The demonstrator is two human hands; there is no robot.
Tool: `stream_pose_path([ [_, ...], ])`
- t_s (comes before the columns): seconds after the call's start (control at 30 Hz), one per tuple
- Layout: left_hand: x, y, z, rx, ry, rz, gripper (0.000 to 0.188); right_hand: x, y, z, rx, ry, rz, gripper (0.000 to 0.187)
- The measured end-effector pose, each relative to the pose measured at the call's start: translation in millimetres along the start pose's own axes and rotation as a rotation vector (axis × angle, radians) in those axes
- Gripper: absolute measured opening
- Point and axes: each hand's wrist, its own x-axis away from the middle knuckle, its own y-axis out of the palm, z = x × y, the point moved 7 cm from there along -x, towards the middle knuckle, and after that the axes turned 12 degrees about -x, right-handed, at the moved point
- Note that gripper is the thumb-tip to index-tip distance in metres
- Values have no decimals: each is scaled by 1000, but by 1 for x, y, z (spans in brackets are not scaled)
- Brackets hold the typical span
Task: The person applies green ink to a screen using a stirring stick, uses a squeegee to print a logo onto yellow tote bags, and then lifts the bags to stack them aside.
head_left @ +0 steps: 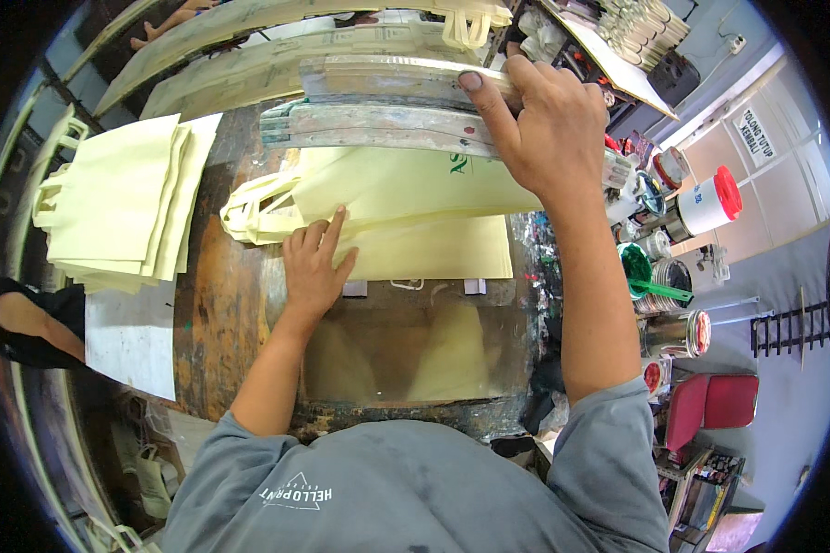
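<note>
My right hand [549, 120] grips the near rim of a paint-stained screen-printing frame [378, 124], which is raised and seen almost edge-on. Its thumb lies along the near side and the fingers curl over the top. Under the frame, a pale yellow fabric tote bag [369, 184] shows part of a green print; its handles [258, 210] bunch at the left. My left hand [315, 258] rests on this bag's near edge with fingers spread. A second layer of yellow fabric [452, 249] lies nearer me, partly covered by the bag.
A stack of yellow bags [115, 198] sits on a white sheet [129, 341] at the left. Ink cans and a green-handled tool [659, 291] crowd the table's right side. A glossy clear panel [397, 355] covers the near tabletop. Someone's arm [28, 318] shows at far left.
</note>
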Motion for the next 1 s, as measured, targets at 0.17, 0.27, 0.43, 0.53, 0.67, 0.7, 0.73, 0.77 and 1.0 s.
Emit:
stream_pose_path([
  [0.17, -4, 5, -5, 33, -57, 24, 38, -17, -2, 3, -16, 17, -35, 61],
  [0.27, -8, -9, 8, -15, 99, 124, 17, -20, 1, 6, -17, 41, -82, 62],
  [0.43, 15, -21, -6, -1, 157, 61, 15, -21, 0, 3, -1, 17, -70, 67],
  [0.53, -7, -35, -33, 3, 148, 48, 37, -30, 1, 9, -16, 97, -166, 67],
  [0.67, -89, -84, -77, -17, 214, 64, 33, -42, 7, 25, -45, 100, -149, 67],
  [0.7, -91, -100, -89, 55, 159, 111, 32, -40, 2, 21, -26, 38, -74, 65],
  [0.73, -93, -112, -105, 129, 109, 164, 31, -35, 4, 18, -15, 43, -87, 65],
  [0.77, -85, -118, -135, 143, 40, 186, 30, -28, 3, 14, -1, 48, -99, 65],
  [1.0, 26, -207, -333, -5, -195, 229, 38, -18, 4, 5, -6, 68, -140, 63],
])
